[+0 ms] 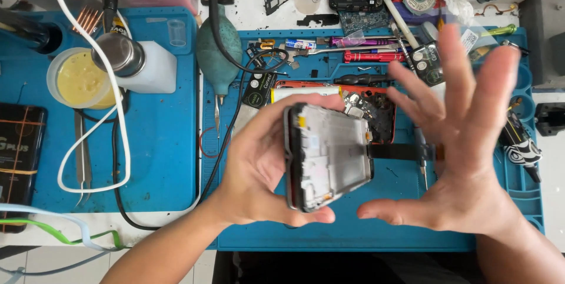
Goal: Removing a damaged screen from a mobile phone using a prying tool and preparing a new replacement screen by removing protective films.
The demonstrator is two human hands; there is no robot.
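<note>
Left hand: the left hand (259, 169) is clamped on a phone frame (329, 154), thumb along the near bottom edge, fingers (306, 104) curled over the far top edge.
Phone frame: a grey-white inner chassis with a dark rim, held on edge above the blue work mat (353, 237); its long axis runs near to far, tilted slightly, its open inner face turned toward the right hand.
Right hand: the right hand (465, 160) is spread wide, fingers apart and pointing away, thumb (388, 210) stretched toward the frame's near corner; it holds nothing.
Key relation: the frame lies just to the left of the open right hand, with a small gap between them; the left hand is the one in contact, the right merely near.
Ribbon: a flat black flex cable (400, 151) runs from the frame's right edge toward the right palm.
Beyond the grip: a red phone body (376, 110) with an exposed board lies on the mat directly behind the frame.
Farther: a red-handled screwdriver (374, 56) and loose tools lie across the far part of the mat.
Far left of the grip: a teal dust blower (219, 51), a white bottle with a metal cap (132, 60), a round tub of yellow paste (82, 78), tweezers (82, 154).
</note>
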